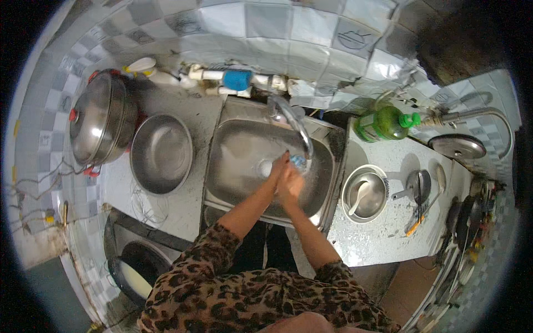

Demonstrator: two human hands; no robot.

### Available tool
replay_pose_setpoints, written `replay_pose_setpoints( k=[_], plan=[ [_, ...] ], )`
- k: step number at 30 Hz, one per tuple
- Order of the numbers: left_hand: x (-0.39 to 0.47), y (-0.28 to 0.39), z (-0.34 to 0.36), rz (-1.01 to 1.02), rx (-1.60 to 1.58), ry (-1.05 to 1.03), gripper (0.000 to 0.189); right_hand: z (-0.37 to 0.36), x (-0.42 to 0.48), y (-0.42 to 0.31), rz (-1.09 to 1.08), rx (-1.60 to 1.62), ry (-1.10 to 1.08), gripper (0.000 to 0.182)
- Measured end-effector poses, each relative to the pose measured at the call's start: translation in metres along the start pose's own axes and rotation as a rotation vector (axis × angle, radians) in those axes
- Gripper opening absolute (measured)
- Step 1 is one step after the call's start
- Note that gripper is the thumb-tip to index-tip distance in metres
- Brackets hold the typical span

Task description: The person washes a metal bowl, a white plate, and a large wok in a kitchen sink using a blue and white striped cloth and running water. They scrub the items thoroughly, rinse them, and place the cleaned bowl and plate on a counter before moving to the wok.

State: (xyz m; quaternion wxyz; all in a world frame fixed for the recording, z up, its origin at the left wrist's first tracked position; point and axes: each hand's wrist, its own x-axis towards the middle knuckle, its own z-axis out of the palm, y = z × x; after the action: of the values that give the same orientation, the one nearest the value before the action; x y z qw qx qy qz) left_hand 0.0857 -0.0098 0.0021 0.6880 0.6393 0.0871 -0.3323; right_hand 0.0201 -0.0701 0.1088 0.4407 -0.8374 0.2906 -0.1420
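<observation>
My left hand (pixel 280 167) and my right hand (pixel 292 184) are pressed together over a stainless steel sink basin (pixel 237 150). They sit just below the mouth of the curved chrome faucet (pixel 297 120). Motion blurs the fingers, and the palms are hidden. A small blue and white item (pixel 298 161), too blurred to name, shows beside the fingertips under the spout. Whether either hand grips it is unclear. The round drain (pixel 265 168) is partly visible to the left of my hands.
Left of the sink stand a steel bowl (pixel 161 154) and a large lidded pot (pixel 100 120). To the right are a green bottle (pixel 385 123), a bowl with a white spoon (pixel 360 195), a small ladle (pixel 418 186) and an orange-handled utensil (pixel 414 227). A blue cloth (pixel 237 80) hangs on the wall pipe.
</observation>
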Motion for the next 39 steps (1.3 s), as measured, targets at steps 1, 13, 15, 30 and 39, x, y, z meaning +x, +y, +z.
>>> replay_pose_setpoints(
  k=[1, 13, 15, 30, 39],
  plan=[
    [-0.013, 0.004, 0.028, -0.123, -0.108, -0.018, 0.044, -0.002, -0.016, 0.022, -0.093, -0.076, 0.033, 0.040],
    [-0.069, 0.036, 0.049, -0.411, -0.378, -0.044, 0.039, -0.029, 0.006, 0.019, 0.059, -0.254, -0.102, 0.041],
    [-0.098, 0.063, 0.070, -0.443, -0.428, -0.063, 0.049, -0.037, 0.036, 0.066, 0.221, -0.178, -0.078, 0.034],
    [-0.084, 0.021, 0.042, -0.279, -0.449, -0.565, 0.056, -0.072, 0.060, 0.047, 0.436, 1.124, 0.027, 0.022],
    [-0.073, 0.023, 0.020, -0.297, -0.587, -0.383, 0.034, -0.119, -0.010, 0.006, -0.238, 0.038, -0.698, 0.039]
  ],
)
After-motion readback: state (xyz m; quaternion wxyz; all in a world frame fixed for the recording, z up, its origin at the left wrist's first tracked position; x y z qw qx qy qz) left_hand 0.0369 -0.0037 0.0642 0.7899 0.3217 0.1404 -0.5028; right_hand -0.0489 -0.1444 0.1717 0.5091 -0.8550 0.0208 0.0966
